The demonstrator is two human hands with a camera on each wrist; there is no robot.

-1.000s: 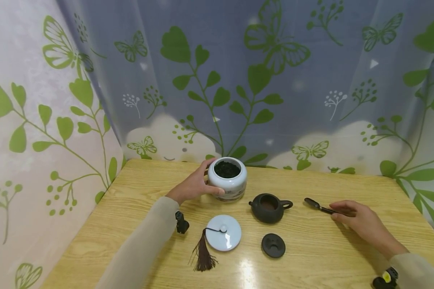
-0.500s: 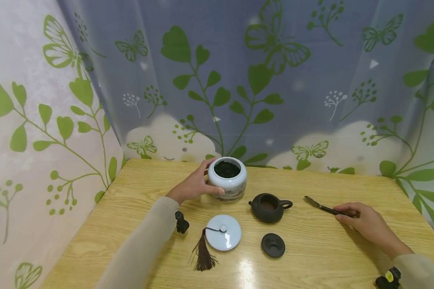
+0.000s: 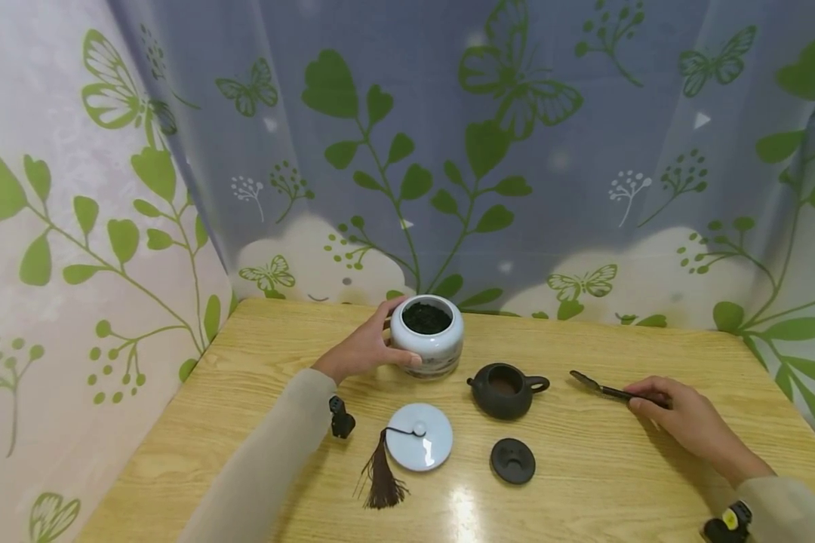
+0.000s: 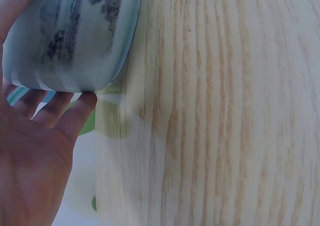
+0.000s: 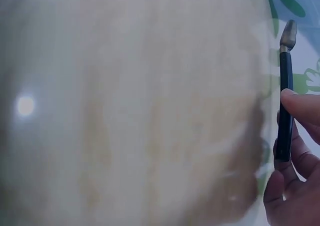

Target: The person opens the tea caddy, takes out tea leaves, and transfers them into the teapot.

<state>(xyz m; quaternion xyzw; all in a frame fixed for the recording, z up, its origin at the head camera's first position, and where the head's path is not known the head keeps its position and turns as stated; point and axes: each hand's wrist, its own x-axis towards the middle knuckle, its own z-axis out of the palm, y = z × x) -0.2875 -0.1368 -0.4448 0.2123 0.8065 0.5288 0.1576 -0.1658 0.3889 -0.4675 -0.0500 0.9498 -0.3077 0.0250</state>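
My left hand [image 3: 358,351] wraps the left side of a white porcelain jar [image 3: 444,351], thumb across its front and fingers behind. Dark green tea leaves [image 3: 426,319] fill much of the jar, whose dark painted pattern shows in the left wrist view. Over at the right, my right hand [image 3: 687,419] pinches the black handle of a small tea scoop [image 5: 286,80] between thumb and fingers. The scoop's narrow tip points away from the hand, toward the back left. Between both hands stands a dark clay teapot [image 3: 502,403] without its lid, handle to the right.
In front of the jar lies its pale blue lid [image 3: 436,424], with a brown tassel [image 3: 385,483] trailing left. The round black teapot lid [image 3: 512,471] is on the wooden table [image 3: 244,467] before the pot. A patterned curtain [image 3: 407,249] hangs behind the table.
My right hand has shifted slightly right with the tea scoop, whose bowl has turned so it looks narrower. My left hand and the jar have stayed put.
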